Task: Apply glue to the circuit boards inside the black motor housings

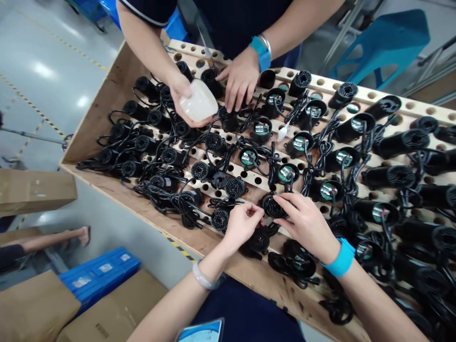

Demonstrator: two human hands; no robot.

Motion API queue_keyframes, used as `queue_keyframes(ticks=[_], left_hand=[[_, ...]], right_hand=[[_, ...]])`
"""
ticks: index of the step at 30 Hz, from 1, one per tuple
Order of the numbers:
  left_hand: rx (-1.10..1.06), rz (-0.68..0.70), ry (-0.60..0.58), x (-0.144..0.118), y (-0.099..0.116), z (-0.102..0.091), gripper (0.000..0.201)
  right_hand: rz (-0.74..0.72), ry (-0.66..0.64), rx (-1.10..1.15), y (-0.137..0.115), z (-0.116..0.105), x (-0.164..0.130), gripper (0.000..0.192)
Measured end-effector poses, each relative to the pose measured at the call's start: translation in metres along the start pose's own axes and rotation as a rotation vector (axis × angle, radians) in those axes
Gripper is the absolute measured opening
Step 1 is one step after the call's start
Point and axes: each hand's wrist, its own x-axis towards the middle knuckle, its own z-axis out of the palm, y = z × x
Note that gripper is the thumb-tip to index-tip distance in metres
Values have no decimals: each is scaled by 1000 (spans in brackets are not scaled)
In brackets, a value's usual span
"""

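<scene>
My right hand [308, 228] has its thumb and fingers around a black slotted cap [271, 206], which sits at the top of a black cylinder housing near the front of the wooden tray. Close beside it on the left is my left hand [244, 223], its fingertips pinched together; whatever they hold is too small or hidden to name. A black housing with a slotted top [259, 240] stands just below the left fingertips. Another capped housing [220, 219] is left of that hand. Behind the cap, an uncapped housing [288, 173] shows a green circuit board inside.
The wooden tray [149, 199] has holed rails and many black housings with coiled cables. Across it, a co-worker's hand holds a white dish [199, 100]; the co-worker's other hand [240, 78] touches a housing. A blue stool [388, 42], cardboard boxes [35, 304] and a blue crate [101, 275] surround it.
</scene>
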Motion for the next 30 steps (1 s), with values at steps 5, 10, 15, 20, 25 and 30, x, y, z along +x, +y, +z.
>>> queue_keyframes(ticks=[5, 10, 15, 20, 25, 30], left_hand=[[15, -8, 31, -3, 2, -1, 17], [-46, -14, 58, -2, 2, 0, 22], [-162, -127, 37, 1, 10, 0, 16], [-125, -99, 18, 2, 14, -2, 15], [-10, -83, 9, 3, 16, -5, 16], [24, -86, -14, 4, 20, -7, 17]], right_hand=[[8, 23, 10, 0, 1, -2, 44], [-3, -4, 28, 1, 0, 0, 42], [-17, -50, 66, 1, -1, 6, 41], [-10, -42, 28, 1, 2, 4, 42], [-7, -13, -12, -1, 4, 1, 43], [-3, -28, -38, -2, 4, 1, 45]])
